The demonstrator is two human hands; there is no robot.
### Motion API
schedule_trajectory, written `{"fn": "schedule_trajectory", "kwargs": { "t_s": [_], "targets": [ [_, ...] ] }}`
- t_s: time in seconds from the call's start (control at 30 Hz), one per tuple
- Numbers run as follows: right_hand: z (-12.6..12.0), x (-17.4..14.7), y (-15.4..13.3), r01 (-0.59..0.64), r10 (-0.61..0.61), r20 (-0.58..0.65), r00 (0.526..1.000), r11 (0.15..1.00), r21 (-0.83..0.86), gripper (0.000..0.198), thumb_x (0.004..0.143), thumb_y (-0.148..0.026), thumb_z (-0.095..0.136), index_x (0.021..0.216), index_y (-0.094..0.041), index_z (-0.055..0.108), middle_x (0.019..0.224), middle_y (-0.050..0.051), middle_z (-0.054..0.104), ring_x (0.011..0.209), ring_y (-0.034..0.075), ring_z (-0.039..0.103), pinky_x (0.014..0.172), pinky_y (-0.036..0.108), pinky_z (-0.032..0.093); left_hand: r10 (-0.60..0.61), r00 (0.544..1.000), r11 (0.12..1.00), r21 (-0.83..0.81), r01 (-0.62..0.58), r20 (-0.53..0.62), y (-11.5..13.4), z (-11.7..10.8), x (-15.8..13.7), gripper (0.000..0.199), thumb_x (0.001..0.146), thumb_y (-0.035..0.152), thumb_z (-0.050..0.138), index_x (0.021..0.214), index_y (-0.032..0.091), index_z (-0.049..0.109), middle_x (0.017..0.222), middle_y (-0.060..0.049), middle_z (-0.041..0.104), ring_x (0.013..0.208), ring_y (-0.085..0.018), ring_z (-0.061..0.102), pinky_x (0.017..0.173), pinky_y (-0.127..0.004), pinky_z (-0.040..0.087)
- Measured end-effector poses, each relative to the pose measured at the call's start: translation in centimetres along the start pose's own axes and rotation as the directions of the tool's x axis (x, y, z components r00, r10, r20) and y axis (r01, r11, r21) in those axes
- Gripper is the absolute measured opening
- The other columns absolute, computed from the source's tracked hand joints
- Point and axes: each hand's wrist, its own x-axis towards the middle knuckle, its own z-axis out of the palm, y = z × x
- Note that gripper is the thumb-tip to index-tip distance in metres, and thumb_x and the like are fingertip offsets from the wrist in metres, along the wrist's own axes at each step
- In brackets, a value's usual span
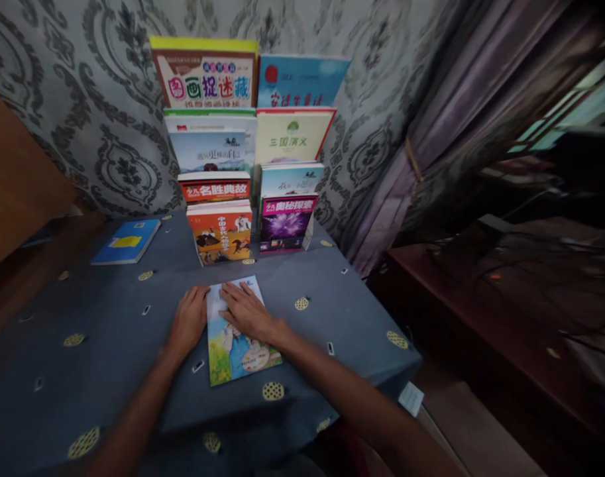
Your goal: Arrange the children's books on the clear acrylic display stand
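Note:
A thin picture book (225, 361) with a pale blue top and a figure in a blue dress on its cover lies flat on the cloth-covered table. My right hand (247, 313) rests palm down across the upper part of the cover, its fingers stretched out and hiding some of it. Along the book's left edge lies my left hand (189, 321), fingers extended with the tips at that edge; it holds nothing that I can see.
Behind the book, a stepped display holds several upright books in two columns, including an orange book (222, 235) and a purple book (288, 225). A blue book (126, 242) lies at the back left. Beyond the table's right edge stands a dark red surface (446, 298) with cables.

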Motion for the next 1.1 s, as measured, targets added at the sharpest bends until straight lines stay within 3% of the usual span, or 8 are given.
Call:
{"fn": "schedule_trajectory", "kwargs": {
  "t_s": [0.2,0.4,0.7,0.9,1.1],
  "targets": [
    [-1.3,-1.9,3.8,-0.183,0.183,-0.046,0.982,0.983,0.006,0.050,0.103,-0.030,0.040,0.147,-0.007,0.046,0.156,0.019,0.043,0.149,0.025,0.034,0.123,0.049,0.025,-0.001,1.000,1.000,0.020,0.001,-0.008,0.2,-0.1,0.1,0.033,0.097,0.017,0.033,0.114,0.017,0.061,0.112,-0.013,0.068,0.105,-0.028,0.061,0.097,-0.045,0.048],
    [-0.9,-2.6,5.6,-0.171,0.180,-0.085,0.980,0.980,0.103,0.048,0.103,-0.026,0.037,0.147,-0.013,0.048,0.156,0.016,0.044,0.148,0.023,0.037,0.123,0.050,0.026,-0.037,0.999,0.999,-0.020,0.038,0.022,0.3,-0.4,0.3,0.031,0.097,0.020,0.036,0.112,0.016,0.062,0.112,-0.013,0.067,0.106,-0.028,0.061,0.097,-0.046,0.049],
    [-0.9,-3.5,4.6,-0.180,0.180,-0.043,0.983,0.983,-0.014,0.053,0.103,-0.029,0.034,0.151,-0.008,0.041,0.159,0.018,0.038,0.151,0.026,0.029,0.123,0.051,0.026,-0.041,0.999,0.999,-0.021,0.041,0.017,0.3,-0.3,0.2,0.029,0.097,0.022,0.037,0.113,0.017,0.062,0.114,-0.013,0.067,0.108,-0.028,0.060,0.100,-0.047,0.047],
    [-0.6,-7.2,2.9,-0.123,0.120,-0.035,0.992,0.984,-0.129,0.056,0.103,-0.031,0.040,0.154,-0.010,0.038,0.159,0.017,0.037,0.152,0.028,0.027,0.122,0.055,0.028,-0.054,0.998,0.998,0.019,0.054,0.024,0.3,0.1,-0.2,0.030,0.097,0.020,0.038,0.114,0.018,0.063,0.113,-0.011,0.067,0.108,-0.027,0.060,0.099,-0.046,0.049],
    [-1.0,-10.8,1.1,-0.034,0.044,0.058,0.997,0.986,-0.162,0.061,0.102,-0.035,0.046,0.157,-0.014,0.030,0.161,0.013,0.034,0.151,0.029,0.029,0.121,0.058,0.030,-0.062,0.998,0.997,0.038,0.063,-0.014,-0.5,1.5,-0.6,0.035,0.098,0.021,0.036,0.118,0.019,0.064,0.119,-0.011,0.068,0.112,-0.027,0.061,0.099,-0.046,0.049]
  ]
}}
